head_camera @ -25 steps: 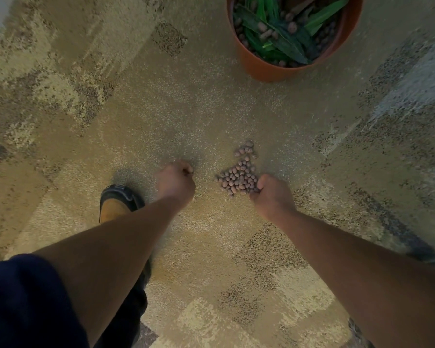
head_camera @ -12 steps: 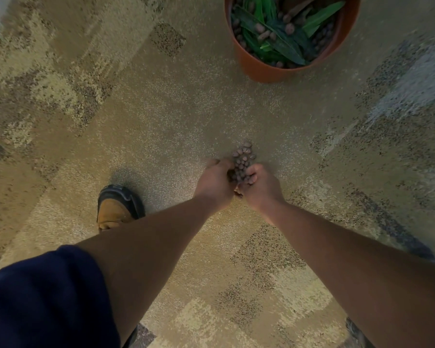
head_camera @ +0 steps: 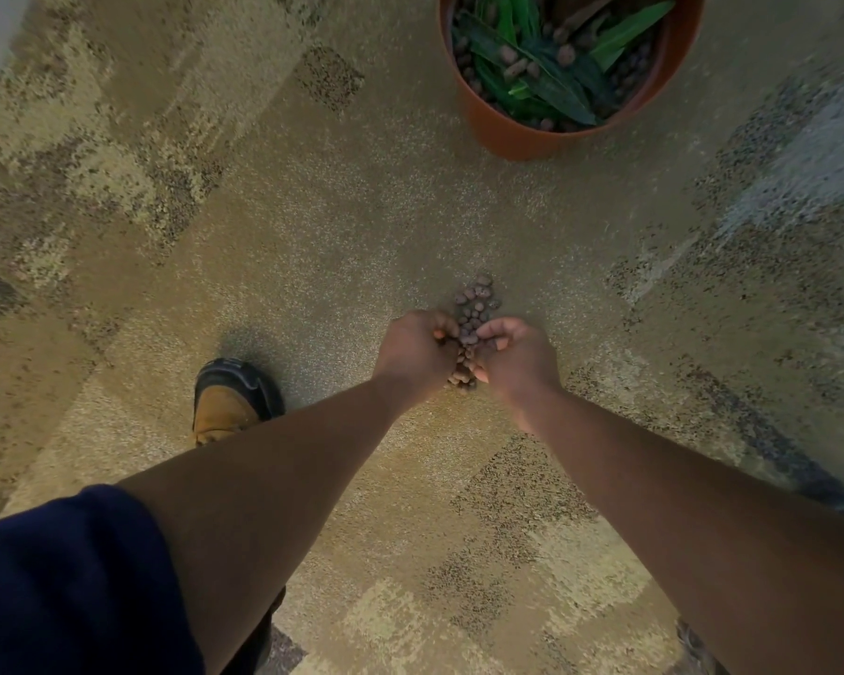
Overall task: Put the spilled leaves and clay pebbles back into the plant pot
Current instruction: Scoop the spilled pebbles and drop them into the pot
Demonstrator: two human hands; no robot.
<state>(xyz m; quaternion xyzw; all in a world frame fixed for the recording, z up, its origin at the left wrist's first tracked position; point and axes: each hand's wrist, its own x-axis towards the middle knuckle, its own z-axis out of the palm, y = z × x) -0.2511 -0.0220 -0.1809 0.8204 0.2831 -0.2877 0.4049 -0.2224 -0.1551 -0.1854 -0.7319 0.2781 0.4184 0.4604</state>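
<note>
Pebbles: heaped on carpet, cupped between left hand and right hand, both curled around the heap. Pot: set well apart, upright, filled with leaves and pebbles. Shoe: placed left of hands.

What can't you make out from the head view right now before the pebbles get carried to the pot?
- Clay pebbles: how many lie under and between the left hand and right hand; the hands cover them.
- Whether the pebbles between the palms are lifted or on the carpet: unclear.
- Plant pot: far rim cut off by the top edge.
- Stray pebbles: would blend into the speckled carpet.
</note>
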